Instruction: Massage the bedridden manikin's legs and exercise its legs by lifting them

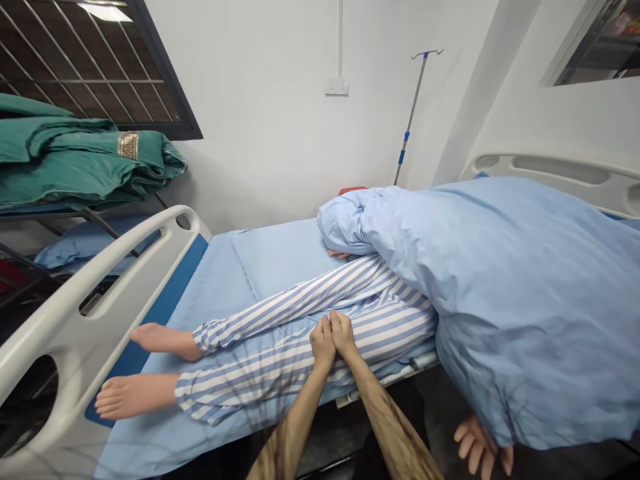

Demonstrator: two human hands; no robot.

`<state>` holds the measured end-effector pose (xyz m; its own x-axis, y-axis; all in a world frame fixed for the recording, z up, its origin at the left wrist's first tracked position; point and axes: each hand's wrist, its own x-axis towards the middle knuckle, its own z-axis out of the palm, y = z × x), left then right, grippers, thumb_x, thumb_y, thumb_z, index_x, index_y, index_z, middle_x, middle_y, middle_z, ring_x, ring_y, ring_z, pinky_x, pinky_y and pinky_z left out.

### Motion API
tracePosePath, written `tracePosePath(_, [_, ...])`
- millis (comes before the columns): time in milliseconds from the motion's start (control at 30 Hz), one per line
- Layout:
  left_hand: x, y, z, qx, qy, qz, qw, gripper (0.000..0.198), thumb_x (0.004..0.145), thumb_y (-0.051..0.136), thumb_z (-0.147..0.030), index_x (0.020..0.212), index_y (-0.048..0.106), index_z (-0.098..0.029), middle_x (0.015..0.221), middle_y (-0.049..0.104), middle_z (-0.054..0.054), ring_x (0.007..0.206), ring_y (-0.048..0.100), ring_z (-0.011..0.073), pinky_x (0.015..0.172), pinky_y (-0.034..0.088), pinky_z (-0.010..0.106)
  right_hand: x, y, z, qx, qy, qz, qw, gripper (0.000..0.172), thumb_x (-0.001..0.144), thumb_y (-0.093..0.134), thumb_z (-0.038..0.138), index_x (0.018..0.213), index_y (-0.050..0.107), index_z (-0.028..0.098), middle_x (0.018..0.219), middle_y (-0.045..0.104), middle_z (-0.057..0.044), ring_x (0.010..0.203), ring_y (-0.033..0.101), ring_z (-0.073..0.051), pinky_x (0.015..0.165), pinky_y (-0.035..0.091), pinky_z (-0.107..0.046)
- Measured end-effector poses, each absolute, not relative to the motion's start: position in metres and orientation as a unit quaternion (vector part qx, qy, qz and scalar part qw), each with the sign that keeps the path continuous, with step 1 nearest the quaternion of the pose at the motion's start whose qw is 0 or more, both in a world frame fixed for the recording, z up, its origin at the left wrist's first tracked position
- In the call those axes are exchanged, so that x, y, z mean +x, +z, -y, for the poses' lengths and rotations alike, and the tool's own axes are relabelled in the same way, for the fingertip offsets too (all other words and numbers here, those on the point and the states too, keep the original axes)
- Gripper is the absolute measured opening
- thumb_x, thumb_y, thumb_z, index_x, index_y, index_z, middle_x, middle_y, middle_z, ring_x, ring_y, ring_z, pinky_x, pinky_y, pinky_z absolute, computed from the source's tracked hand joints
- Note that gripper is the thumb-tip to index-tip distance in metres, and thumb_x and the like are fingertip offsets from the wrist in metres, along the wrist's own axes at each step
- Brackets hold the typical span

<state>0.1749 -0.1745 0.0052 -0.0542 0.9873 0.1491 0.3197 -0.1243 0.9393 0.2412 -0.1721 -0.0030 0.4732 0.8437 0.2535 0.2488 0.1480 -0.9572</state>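
white ward wall [250, 100], hospital bed [75, 313], blue duvet [515, 293] heaped at right of frame, and the left hand [321, 345] and right hand [344, 335] sat fingertip to fingertip on the striped pyjama trousers [280, 373], grip impossible to call.

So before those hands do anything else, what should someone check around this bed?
1. Left hand and right hand together on the striped trousers: ok.
2. Bare feet free of the white bed end: cannot tell, they sit close.
3. Upper body under the blue blanket: hidden, cannot tell.
4. Whose hand shows below the blanket's edge: cannot tell.
5. Drip pole hooks bare: ok.
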Motion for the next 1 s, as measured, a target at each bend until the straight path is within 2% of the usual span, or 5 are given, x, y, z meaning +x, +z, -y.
tracePosePath(233, [0.175, 0.012, 0.174, 0.592, 0.462, -0.558, 0.353, 0.045, 0.088, 0.030, -0.052, 0.057, 0.048, -0.025, 0.059, 0.064, 0.009, 0.058, 0.057, 0.0208, 0.060, 0.040, 0.032, 0.243, 0.007, 0.171, -0.612, 0.237, 0.463, 0.595, 0.047, 0.089, 0.037, 0.056, 0.054, 0.037, 0.025, 0.050, 0.046, 0.001, 0.051, 0.042, -0.015, 0.053, 0.034, -0.030])
tracePosePath(567, [0.176, 0.002, 0.171, 0.607, 0.457, -0.547, 0.351, 0.044, 0.089, 0.033, -0.047, 0.055, 0.047, -0.024, 0.057, 0.062, 0.008, 0.057, 0.055, 0.0191, 0.058, 0.037, 0.030, 0.256, 0.078, 0.189, -0.596, 0.116, 0.624, 0.492, 0.045, 0.100, 0.032, 0.044, 0.061, 0.041, 0.023, 0.051, 0.045, 0.002, 0.049, 0.042, -0.013, 0.057, 0.025, -0.028])
tracePosePath(667, [0.176, 0.003, 0.172, 0.607, 0.460, -0.541, 0.356, 0.044, 0.089, 0.035, -0.049, 0.058, 0.052, -0.023, 0.060, 0.064, 0.008, 0.058, 0.056, 0.0187, 0.058, 0.037, 0.029, 0.260, 0.060, 0.193, -0.634, 0.088, 0.639, 0.427, 0.043, 0.101, 0.032, 0.036, 0.063, 0.049, 0.022, 0.054, 0.054, -0.001, 0.051, 0.047, -0.014, 0.058, 0.024, -0.029])
tracePosePath(800, [0.177, 0.004, 0.174, 0.608, 0.457, -0.554, 0.338, 0.047, 0.089, 0.032, -0.050, 0.053, 0.046, -0.023, 0.053, 0.058, 0.007, 0.053, 0.051, 0.0177, 0.058, 0.035, 0.031, 0.265, 0.016, 0.195, -0.702, 0.080, 0.623, 0.335, 0.038, 0.098, 0.038, 0.028, 0.067, 0.060, 0.021, 0.060, 0.064, -0.005, 0.054, 0.053, -0.016, 0.058, 0.022, -0.030])
tracePosePath(1000, [0.178, 0.002, 0.175, 0.621, 0.438, -0.551, 0.346, 0.046, 0.089, 0.032, -0.050, 0.053, 0.040, -0.023, 0.052, 0.053, 0.004, 0.054, 0.046, 0.0164, 0.059, 0.033, 0.031, 0.268, -0.002, 0.189, -0.705, 0.098, 0.590, 0.382, 0.041, 0.099, 0.039, 0.034, 0.066, 0.060, 0.023, 0.059, 0.064, -0.006, 0.054, 0.053, -0.018, 0.058, 0.021, -0.032])
